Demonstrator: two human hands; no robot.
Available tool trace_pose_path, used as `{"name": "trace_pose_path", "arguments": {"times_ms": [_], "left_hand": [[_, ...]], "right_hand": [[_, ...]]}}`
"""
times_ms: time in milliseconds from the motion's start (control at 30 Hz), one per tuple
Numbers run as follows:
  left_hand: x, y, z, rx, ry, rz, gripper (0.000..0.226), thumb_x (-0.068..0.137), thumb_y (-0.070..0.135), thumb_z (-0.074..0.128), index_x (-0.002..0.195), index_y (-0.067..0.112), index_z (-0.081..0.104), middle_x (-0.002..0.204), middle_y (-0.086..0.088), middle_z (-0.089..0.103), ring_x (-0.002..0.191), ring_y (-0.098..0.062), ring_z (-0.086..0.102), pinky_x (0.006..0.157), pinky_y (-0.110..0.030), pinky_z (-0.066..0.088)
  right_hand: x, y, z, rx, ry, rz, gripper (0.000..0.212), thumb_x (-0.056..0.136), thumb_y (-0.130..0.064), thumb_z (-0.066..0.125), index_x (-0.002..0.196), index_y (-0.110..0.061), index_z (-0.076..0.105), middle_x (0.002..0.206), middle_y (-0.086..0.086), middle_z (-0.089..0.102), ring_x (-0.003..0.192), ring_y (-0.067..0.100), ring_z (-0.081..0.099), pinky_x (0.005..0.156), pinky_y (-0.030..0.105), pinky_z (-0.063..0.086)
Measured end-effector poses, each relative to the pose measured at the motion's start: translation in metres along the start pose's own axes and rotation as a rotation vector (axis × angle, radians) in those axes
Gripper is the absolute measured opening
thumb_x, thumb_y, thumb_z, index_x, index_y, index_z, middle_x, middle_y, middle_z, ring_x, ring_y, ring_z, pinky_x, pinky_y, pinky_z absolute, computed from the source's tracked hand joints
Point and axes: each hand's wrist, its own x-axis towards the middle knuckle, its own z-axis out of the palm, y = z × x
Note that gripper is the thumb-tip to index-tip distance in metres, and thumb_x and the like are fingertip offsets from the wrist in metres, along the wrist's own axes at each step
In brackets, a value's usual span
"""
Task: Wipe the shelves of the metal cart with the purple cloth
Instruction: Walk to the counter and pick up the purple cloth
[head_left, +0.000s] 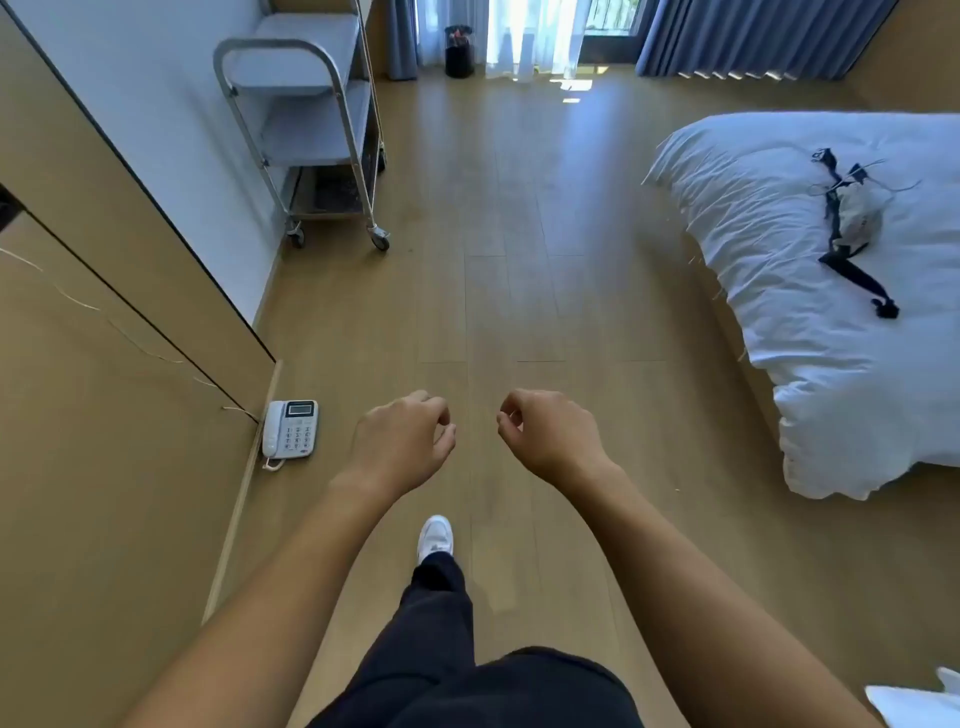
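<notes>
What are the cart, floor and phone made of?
Cart: metal, probably steel. The tubes and shelves are dull grey with a soft sheen.
Floor: wood-look planks in matte tan. Grain and seams show, but I can't tell laminate from real wood.
Phone: plastic, a smooth off-white casing with a slight gloss.

The metal cart is cut off at its top by the upper edge, the bed by the right edge. The dark bin's contents are too small to tell.
</notes>
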Motion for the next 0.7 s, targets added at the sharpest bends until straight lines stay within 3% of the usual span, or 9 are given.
{"name": "trace_pose_path", "arguments": {"times_ms": [467,700], "left_hand": [[0.256,-0.090,-0.027,-0.018,-0.032,-0.015,0.022,0.092,0.041,0.049,0.097,0.025,0.064,0.102,0.008,0.061,0.091,-0.019,0.062,0.075,-0.032,0.049],[0.365,-0.120,-0.037,-0.014,-0.040,-0.008,0.022,0.092,0.041,0.049,0.097,0.025,0.065,0.099,0.008,0.061,0.088,-0.017,0.061,0.068,-0.028,0.045]], "right_hand": [[0.269,-0.002,-0.022,-0.082,-0.018,0.042,0.024,0.092,-0.036,0.047,0.101,-0.021,0.063,0.098,-0.003,0.068,0.092,0.021,0.063,0.073,0.034,0.053],[0.382,0.003,-0.033,-0.042,-0.030,0.055,0.023,0.092,-0.034,0.047,0.100,-0.020,0.063,0.098,-0.003,0.067,0.090,0.020,0.062,0.072,0.034,0.053]]}}
